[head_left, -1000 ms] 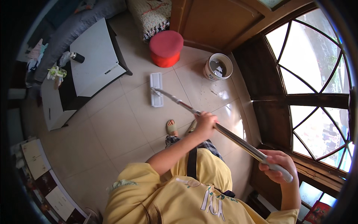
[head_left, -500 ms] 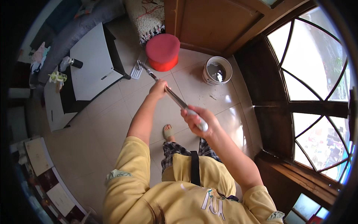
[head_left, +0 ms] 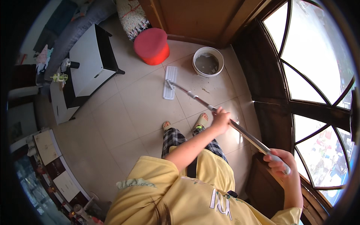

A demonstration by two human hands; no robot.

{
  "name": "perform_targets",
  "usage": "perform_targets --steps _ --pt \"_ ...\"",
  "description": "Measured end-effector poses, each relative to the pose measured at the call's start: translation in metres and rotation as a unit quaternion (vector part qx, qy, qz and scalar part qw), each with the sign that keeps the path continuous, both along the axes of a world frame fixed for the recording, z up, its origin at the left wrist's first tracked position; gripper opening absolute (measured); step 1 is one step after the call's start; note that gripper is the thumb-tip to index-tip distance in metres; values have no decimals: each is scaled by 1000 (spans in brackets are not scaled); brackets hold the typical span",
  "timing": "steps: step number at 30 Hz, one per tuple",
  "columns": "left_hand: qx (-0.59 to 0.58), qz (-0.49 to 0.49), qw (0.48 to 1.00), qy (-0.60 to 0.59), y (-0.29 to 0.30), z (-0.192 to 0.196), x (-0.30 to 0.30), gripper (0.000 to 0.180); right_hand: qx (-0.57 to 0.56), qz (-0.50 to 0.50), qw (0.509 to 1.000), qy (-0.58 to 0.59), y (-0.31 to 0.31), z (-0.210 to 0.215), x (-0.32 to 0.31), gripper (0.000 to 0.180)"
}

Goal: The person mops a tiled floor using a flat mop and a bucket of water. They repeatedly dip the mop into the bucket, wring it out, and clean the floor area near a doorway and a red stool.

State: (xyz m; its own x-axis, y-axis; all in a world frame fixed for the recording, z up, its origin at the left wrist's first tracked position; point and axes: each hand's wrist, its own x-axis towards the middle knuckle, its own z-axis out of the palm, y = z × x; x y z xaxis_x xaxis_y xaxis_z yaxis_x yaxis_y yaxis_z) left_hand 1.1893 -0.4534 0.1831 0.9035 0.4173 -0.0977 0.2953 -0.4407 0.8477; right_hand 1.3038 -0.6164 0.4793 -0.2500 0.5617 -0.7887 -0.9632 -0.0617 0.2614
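Observation:
A flat mop has a white rectangular head (head_left: 170, 89) lying on the tiled floor, and its long metal handle (head_left: 247, 135) slants down to it from the lower right. My left hand (head_left: 222, 120) is wrapped round the middle of the handle. At its upper end, my right hand (head_left: 281, 163) grips the pale grey grip, out to the right near the window. Beyond the mop head and to its right stands a white bucket (head_left: 195, 71) with murky grey water in it. Small bits of debris (head_left: 205, 90) lie on the floor between bucket and handle.
A red round stool (head_left: 152, 47) stands just behind the mop head. To the left is a white, dark-sided low table (head_left: 86, 63) with a bottle and other items on it. Brown wooden doors (head_left: 202, 18) and a barred window (head_left: 311, 67) border the far and right sides.
The mop head has moved right, from beside the low table to in front of the stool, and now shows flat. Both my hands have swung right and nearer with the handle.

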Motion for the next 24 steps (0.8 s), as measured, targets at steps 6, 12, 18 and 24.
perform_targets --steps 6,12,18,24 --pt "-4 3 1000 0 -19 84 13 14 -101 232 932 -259 8 76 16 29" --pt "55 75 994 50 3 91 -93 22 -59 413 885 -205 49 58 -6 40" --pt "67 252 959 111 49 10 -296 34 118 597 762 -221 142 -89 -155 43" --pt "70 262 946 176 46 -109 -427 24 44 496 853 -157 153 -161 -254 36"
